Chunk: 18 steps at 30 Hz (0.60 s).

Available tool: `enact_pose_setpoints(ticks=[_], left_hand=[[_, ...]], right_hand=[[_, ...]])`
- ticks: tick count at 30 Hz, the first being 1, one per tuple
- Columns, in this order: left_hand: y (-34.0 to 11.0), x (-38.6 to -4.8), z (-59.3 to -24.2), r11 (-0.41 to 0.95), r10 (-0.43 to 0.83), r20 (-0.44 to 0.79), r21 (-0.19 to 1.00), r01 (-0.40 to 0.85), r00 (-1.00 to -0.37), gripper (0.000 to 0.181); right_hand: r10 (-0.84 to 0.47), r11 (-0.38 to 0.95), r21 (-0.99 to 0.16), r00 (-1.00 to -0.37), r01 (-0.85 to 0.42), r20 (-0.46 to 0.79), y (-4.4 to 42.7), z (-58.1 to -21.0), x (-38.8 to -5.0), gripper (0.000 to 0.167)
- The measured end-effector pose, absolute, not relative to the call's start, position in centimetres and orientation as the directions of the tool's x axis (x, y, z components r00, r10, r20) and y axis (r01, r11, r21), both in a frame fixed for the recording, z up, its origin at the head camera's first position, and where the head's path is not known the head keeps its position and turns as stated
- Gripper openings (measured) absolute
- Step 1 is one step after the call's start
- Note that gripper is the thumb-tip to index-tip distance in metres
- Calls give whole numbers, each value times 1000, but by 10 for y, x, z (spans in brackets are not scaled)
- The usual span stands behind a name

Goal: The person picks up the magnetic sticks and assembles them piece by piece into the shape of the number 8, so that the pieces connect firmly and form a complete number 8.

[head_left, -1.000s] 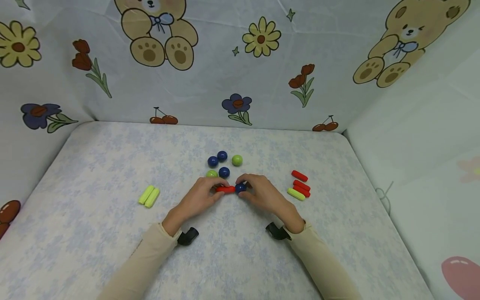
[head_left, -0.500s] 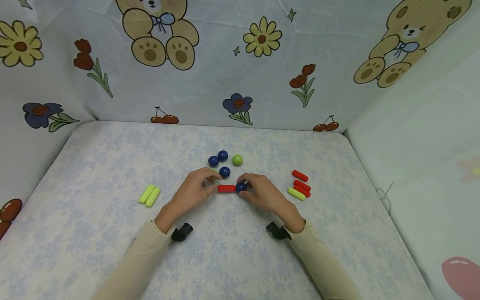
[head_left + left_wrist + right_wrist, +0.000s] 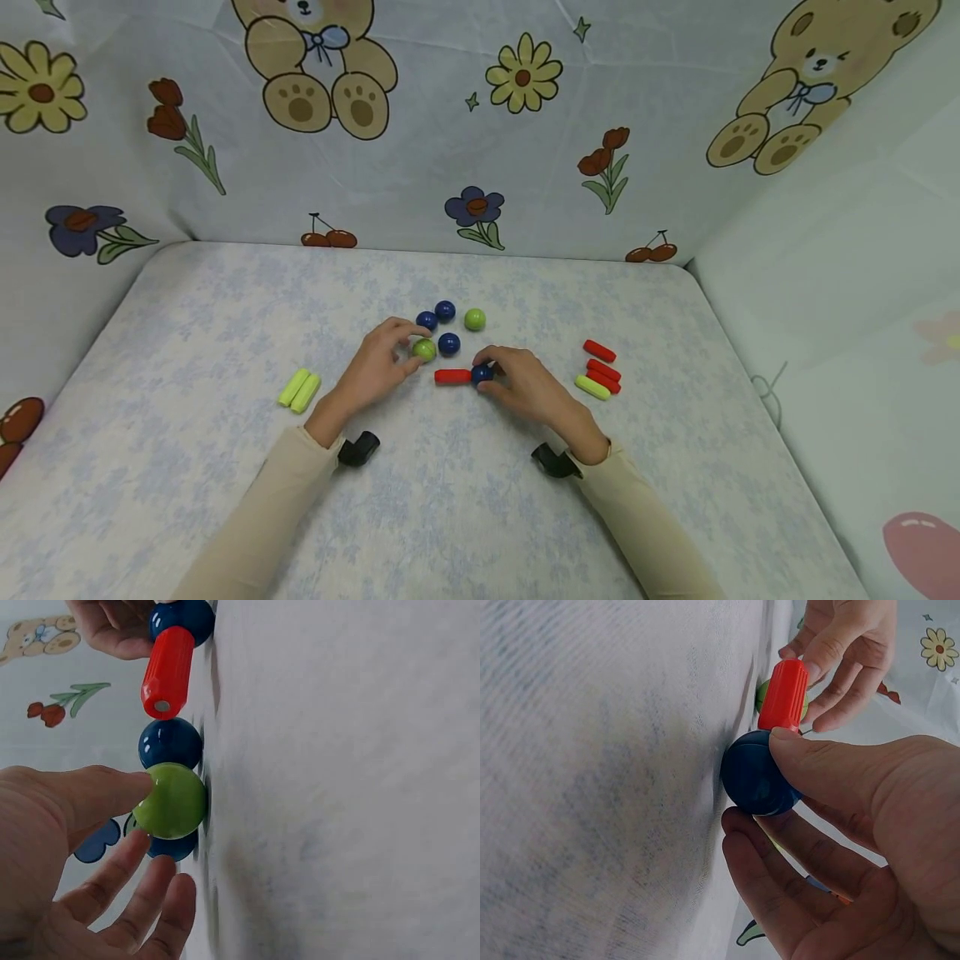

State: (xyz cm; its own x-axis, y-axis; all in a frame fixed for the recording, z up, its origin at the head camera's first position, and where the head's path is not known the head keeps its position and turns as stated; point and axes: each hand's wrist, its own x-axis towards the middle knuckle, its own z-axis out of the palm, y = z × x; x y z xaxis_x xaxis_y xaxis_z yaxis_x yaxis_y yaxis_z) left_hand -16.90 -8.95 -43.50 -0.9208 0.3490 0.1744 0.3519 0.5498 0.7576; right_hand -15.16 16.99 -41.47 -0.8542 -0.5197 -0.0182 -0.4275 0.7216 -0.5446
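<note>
The right hand (image 3: 525, 385) pinches a dark blue ball (image 3: 482, 376) between thumb and fingers; in the right wrist view the ball (image 3: 757, 774) rests against the table surface. A red ribbed stick (image 3: 452, 377) is joined to that ball's left side, its free end pointing left. The left hand (image 3: 373, 371) is spread around a green ball (image 3: 424, 349), thumb on the near side and fingers beyond. In the left wrist view the thumb lies by the green ball (image 3: 174, 801), and whether it touches is hard to tell.
Three blue balls, one of them (image 3: 448, 344) nearest the red stick, and another green ball (image 3: 475, 319) lie behind the hands. Two yellow-green sticks (image 3: 303, 393) lie at the left. Several red sticks (image 3: 600, 351) and a yellow-green one (image 3: 592, 387) lie at the right.
The left hand has let go of the red stick and moved left and away from the body to the green ball. The right hand has stayed on the blue ball.
</note>
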Motion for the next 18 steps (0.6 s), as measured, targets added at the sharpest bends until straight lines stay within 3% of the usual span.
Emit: enact_pose_setpoints(ticks=[18], left_hand=[[-94, -165, -437, 539, 377, 124, 776, 327, -918, 37]], right_hand=[[-545, 706, -531, -838, -468, 14, 171, -415, -150, 29]])
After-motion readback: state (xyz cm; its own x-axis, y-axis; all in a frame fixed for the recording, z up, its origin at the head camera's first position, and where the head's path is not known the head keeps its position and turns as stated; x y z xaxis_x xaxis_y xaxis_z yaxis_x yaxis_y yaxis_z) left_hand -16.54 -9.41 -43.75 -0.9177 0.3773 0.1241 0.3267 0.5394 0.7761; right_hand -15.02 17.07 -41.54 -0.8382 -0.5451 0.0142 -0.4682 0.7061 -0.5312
